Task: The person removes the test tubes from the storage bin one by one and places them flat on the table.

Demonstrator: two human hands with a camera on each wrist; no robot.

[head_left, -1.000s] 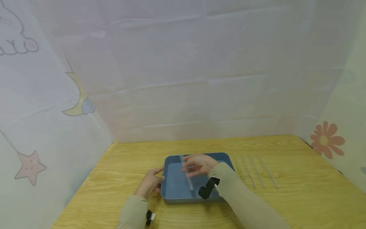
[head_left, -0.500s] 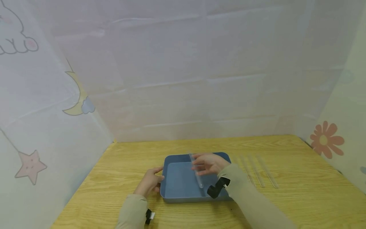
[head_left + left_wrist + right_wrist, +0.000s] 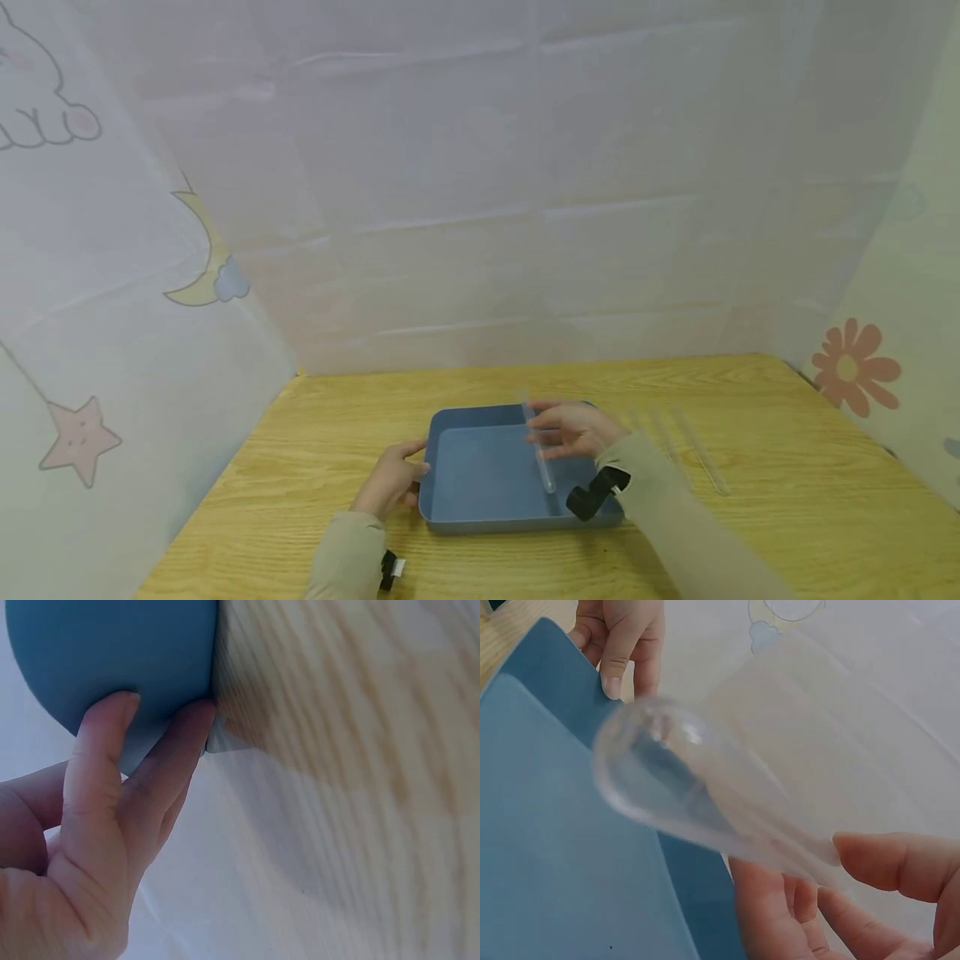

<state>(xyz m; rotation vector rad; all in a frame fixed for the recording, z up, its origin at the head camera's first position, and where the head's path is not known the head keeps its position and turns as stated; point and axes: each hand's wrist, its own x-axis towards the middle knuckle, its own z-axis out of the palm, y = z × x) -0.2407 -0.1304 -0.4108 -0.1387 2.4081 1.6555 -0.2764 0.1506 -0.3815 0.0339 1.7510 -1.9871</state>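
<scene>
My right hand [image 3: 572,427] pinches a clear test tube [image 3: 547,475] between thumb and fingertips, over the right half of a blue rectangular tray [image 3: 480,475]. The tube slants, its rounded closed end toward me and its far end past the tray's back rim. In the right wrist view that rounded end of the test tube [image 3: 649,769] looms close to the camera, in front of the tray. At the tray's left side, my left hand [image 3: 392,479] grips the wall, thumb at the rim. The left wrist view shows thumb and fingers of the left hand [image 3: 94,817] against the blue side.
Several more clear test tubes [image 3: 705,457] lie side by side on the wooden table [image 3: 795,467], right of the tray, partly behind my right sleeve [image 3: 675,508]. A pale printed cloth [image 3: 480,208] stands around the table's back and sides.
My right hand has carried the test tube rightward across the tray, from its left-middle to its right half. The left hand keeps its place at the tray's left side.
</scene>
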